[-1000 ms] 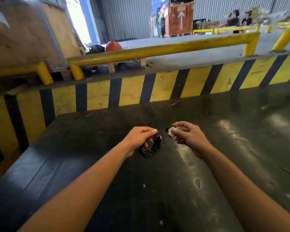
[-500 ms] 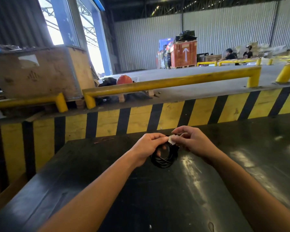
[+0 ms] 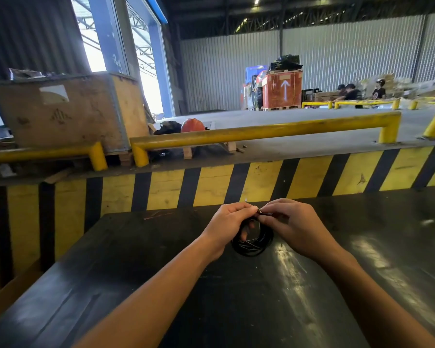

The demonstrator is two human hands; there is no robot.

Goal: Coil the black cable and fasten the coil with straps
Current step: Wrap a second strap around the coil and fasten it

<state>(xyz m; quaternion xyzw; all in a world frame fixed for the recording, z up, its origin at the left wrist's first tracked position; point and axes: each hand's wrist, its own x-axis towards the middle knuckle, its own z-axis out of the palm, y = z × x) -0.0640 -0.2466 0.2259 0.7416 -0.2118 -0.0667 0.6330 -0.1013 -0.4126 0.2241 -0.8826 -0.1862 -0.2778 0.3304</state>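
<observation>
- Coiled black cable (image 3: 252, 243) is held just above the dark tabletop (image 3: 136, 272), hanging down from both hands, ring face roughly toward the camera.
- Left hand (image 3: 227, 226) grips the coil's upper left arc; fingers curled shut around the strands, thumb tip at the top.
- Right hand (image 3: 293, 226) meets it at the coil's top; thumb and forefinger pinched together on a small pale strap (image 3: 258, 210), mostly hidden, exact type unclear.
- Key relation: the strap sits at the coil's top edge, right between the two thumb tips; the coil's opening lies directly below the fingers.
- Judgement: fastening step underway; strap looks not yet closed round the bundle.
- Right hand is nearer the strap end and likely does the wrapping; left just steadies.
- Risk: loops springing loose if the left grip slackens.
</observation>
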